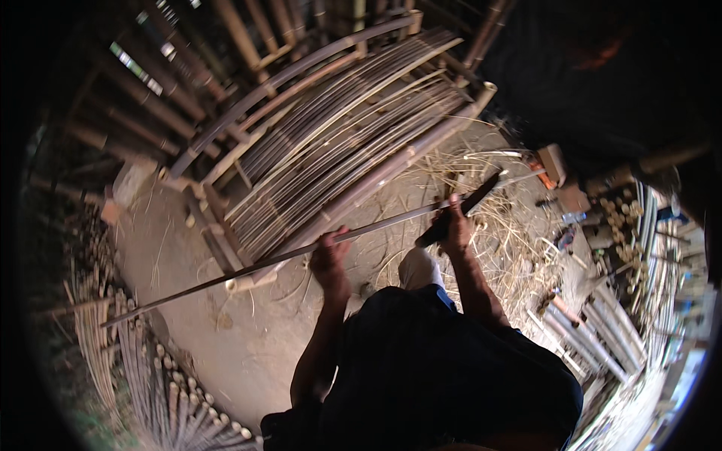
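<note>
The left hand [329, 259] clamps its fingers mid-length around a long thin brown bamboo strip [226, 276], likely light and whippy, while the right hand [453, 229] grips a dark blade [466, 207].

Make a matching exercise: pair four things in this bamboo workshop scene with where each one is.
1. left hand
2. right hand
3. slatted bamboo frame
4. cut bamboo poles

A. stacked at lower left, ends showing
B. grips the long thin strip midway
C. holds a dark blade at the strip
D. lies beyond the hands

Pairs: 1-B, 2-C, 3-D, 4-A
</note>
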Demonstrator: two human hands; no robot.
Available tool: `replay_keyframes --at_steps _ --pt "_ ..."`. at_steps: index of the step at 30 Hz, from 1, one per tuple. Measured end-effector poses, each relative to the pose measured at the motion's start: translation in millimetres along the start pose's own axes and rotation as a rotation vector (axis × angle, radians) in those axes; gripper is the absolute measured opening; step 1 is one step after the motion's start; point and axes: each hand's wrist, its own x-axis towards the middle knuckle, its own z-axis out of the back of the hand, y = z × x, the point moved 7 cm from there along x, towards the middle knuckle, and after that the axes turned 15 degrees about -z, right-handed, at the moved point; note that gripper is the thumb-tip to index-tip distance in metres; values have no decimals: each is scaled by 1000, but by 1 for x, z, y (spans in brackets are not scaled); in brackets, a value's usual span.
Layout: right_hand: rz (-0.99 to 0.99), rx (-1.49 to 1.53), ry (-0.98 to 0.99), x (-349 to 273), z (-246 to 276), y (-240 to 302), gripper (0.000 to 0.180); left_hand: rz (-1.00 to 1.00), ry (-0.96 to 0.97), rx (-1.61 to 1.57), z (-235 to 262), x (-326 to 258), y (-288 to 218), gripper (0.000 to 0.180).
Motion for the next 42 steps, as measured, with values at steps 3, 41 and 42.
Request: replay_keyframes --at_steps 3,41,42 --pt "-16 22 95 55 3 -1 24 249 50 -151 0 3 39 45" --pt "63 -479 -138 546 -301 82 30 814 -822 -97 178 465 462 36" --pt "25 -497 -28 551 -319 76 29 811 -797 24 191 462 472 41"
